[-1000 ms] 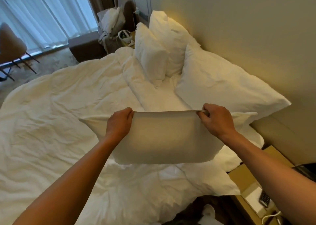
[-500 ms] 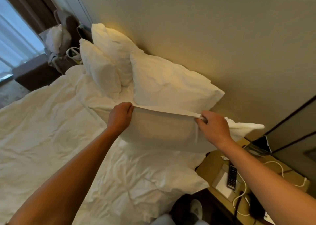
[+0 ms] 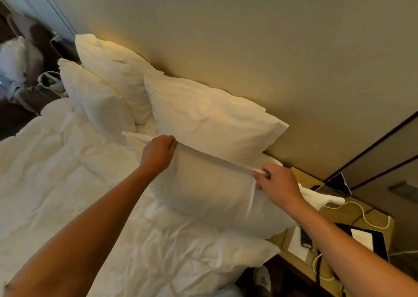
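White pillow (image 3: 210, 192) over the bed (image 3: 67, 183), left hand (image 3: 158, 153) curled round its top edge at 10 o'clock, right hand (image 3: 279, 184) pinching it at 2 o'clock, second pillow (image 3: 210, 120) touching behind.

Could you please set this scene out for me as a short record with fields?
held item: soft white rectangular pillow, in front of the large white pillow leaning on the beige wall panel
left hand: grips the pillow's top edge, left end
right hand: pinches the top edge, right end
below: crumpled white duvet
beside bed: wooden bedside table with black remote control
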`<control>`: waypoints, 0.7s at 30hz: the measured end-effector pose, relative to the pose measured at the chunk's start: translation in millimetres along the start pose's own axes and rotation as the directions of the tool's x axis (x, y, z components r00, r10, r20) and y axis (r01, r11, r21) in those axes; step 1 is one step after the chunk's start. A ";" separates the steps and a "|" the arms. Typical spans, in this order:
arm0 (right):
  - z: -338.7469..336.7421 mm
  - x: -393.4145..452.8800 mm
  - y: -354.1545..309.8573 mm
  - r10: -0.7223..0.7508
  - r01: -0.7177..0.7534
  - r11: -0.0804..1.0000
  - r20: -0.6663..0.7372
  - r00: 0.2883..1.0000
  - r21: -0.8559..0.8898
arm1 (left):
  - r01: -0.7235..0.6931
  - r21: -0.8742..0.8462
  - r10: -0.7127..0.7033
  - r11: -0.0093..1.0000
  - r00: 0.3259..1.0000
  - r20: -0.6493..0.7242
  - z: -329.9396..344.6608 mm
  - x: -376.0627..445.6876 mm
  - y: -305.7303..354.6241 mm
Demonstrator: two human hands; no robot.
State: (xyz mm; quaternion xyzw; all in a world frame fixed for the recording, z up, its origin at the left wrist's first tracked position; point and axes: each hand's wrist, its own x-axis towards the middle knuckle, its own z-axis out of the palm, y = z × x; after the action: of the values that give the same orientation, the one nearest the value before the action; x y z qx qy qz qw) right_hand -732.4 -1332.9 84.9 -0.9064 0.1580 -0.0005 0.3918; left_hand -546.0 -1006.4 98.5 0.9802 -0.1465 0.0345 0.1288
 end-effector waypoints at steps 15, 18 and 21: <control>128.7 60.3 -53.3 0.106 -0.097 0.992 0.103 0.989 -0.082 | 0.155 -0.069 -0.141 0.985 0.974 0.176 53.8 56.1 -116.7; 135.9 60.4 -60.7 0.067 -0.050 0.989 0.116 0.991 -0.136 | 0.161 -0.123 -0.141 0.979 0.977 0.159 50.2 52.7 -128.3; 142.4 58.6 -74.3 0.038 -0.016 0.990 0.156 0.987 -0.143 | 0.171 -0.152 -0.151 0.973 0.979 0.137 41.4 51.6 -142.9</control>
State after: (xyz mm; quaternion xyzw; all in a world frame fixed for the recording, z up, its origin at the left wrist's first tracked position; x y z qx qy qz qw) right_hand -637.7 -1200.8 31.8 -0.9269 0.1382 0.0881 0.3377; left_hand -453.2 -899.7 29.4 0.9752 -0.0765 -0.0494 0.2015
